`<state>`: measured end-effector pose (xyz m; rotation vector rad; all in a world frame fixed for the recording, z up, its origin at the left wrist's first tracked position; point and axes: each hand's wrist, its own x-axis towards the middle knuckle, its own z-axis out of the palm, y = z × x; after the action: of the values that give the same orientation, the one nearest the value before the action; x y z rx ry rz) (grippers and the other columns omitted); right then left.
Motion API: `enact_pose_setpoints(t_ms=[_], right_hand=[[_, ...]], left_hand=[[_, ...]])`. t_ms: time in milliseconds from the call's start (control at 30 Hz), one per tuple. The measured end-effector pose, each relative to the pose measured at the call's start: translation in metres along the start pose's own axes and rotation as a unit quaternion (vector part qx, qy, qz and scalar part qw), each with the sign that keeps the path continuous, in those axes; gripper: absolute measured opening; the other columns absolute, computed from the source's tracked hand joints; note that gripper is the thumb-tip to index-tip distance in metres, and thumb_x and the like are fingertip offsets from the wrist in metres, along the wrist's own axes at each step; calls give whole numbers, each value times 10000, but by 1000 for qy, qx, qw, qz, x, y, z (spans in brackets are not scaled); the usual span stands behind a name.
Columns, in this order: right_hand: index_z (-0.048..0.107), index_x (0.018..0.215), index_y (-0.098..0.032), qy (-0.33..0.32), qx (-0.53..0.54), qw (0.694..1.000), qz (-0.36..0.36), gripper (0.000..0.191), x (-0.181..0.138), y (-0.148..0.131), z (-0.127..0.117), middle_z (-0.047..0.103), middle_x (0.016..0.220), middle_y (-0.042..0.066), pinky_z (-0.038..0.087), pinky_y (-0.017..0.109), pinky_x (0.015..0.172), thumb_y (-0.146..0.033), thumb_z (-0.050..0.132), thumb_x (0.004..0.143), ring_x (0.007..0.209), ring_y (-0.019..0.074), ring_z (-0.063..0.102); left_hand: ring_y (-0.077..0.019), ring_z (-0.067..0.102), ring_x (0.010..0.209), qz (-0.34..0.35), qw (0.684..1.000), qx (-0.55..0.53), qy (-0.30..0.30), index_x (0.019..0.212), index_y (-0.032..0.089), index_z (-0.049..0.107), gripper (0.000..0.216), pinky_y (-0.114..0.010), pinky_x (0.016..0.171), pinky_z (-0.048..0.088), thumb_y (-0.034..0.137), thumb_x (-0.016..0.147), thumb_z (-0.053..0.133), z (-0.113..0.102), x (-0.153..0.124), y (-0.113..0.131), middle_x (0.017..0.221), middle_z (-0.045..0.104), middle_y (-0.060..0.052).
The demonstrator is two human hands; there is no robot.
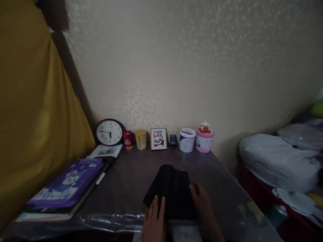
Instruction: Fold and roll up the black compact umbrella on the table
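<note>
- Smoothing the black cloth (174, 193) probably needs light, even pressure; it lies near the front edge of the counter (126, 181).
- Left grip (154, 220) is nearly flat on the cloth, enclosing nothing.
- Right grip (203, 203) curls at its right edge; whether it pinches, I cannot tell.

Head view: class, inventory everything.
Table: 1, dark, centre
Cloth: 1, black, table front
Clock: 1, white-faced, back left
Booklet: 1, pale, before clock
Canisters: 2, red/yellow, beside clock
Frame: 1, brown, back centre
Device: 1, dark, beside frame
Tubs: 2, white/pink, back right
Figurine: 1, multicoloured, atop pink tub
Case: 1, purple, left, atop books
Curtain: 1, yellow, left
Wall: 1, pale, behind
Bags: count unclear, whitish, right
Left hand: 1, on cloth
Right hand: 1, cloth's right edge
</note>
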<state>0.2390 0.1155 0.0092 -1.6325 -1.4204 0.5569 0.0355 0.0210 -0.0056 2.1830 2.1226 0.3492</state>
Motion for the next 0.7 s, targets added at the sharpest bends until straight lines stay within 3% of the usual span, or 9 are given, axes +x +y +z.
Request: enact_pose_setpoints(t_ms=[133,267,400,567,700], right_hand=[[616,962,-187,-51,41,997,29,417,-9,-1,7,684,959,121,474,376,794,-499,470,728,898,267,637],[618,948,-179,-59,60,995,47,418,-7,-5,13,692,911,119,479,391,778,-472,519,667,869,280,640],[634,930,-185,-80,147,985,52,427,0,-9,16,694,895,98,491,380,752,-467,586,614,863,276,638],[642,941,-171,-140,296,940,95,486,9,-41,19,669,741,46,487,333,640,-470,662,558,735,241,635],[617,1024,-175,-170,310,930,99,514,11,-74,31,650,789,29,461,297,639,-438,673,585,773,221,618]], left_hand=[[-223,304,1317,4,1000,10,-13,1377,249,180,673,-404,1007,356,47,747,304,-2,-1,1,1466,204,-85],[-215,309,1315,6,1000,-3,-11,1379,225,188,635,-379,1016,351,86,771,311,0,-1,0,1463,214,-82],[-208,314,1313,1,1000,3,-2,1383,194,173,641,-365,1017,355,78,767,307,2,1,-1,1462,213,-72],[-199,347,1296,0,999,29,15,1380,188,215,644,-361,1002,374,39,757,284,11,1,-1,1451,253,-67],[-181,394,1266,11,996,50,72,1374,201,260,605,-338,975,403,53,788,281,24,1,-3,1429,322,-58]])
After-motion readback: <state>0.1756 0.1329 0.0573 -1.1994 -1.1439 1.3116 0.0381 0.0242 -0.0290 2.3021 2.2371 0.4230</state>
